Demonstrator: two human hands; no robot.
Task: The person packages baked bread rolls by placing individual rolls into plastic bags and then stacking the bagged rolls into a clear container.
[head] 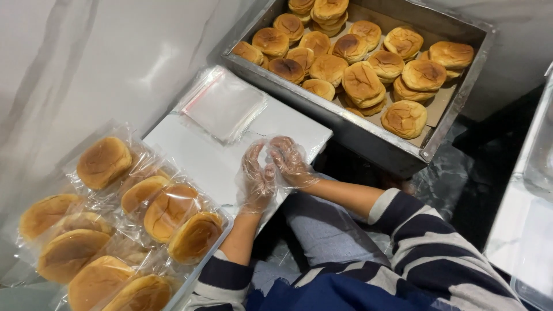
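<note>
White surface [196, 152] lies under both gloved hands, which meet fingertip to fingertip. Left hand [257, 178] and right hand [290, 161] pinch a clear bag [266, 151] between them; its axis is unclear. Beyond them sits a stack of bags [223, 105], then a metal tray [455, 109] of buns [362, 82]. Wrapped buns [170, 210] lie left.

A: Walls?
B: White marble-look wall panels [86, 63] with faint grey veining, glossy, catching soft light.
A: Floor?
B: Dark marbled floor [461, 178], partly shadowed.
A: Furniture?
B: One white board surface [196, 155]; a pale cabinet edge [527, 224] at right.
</note>
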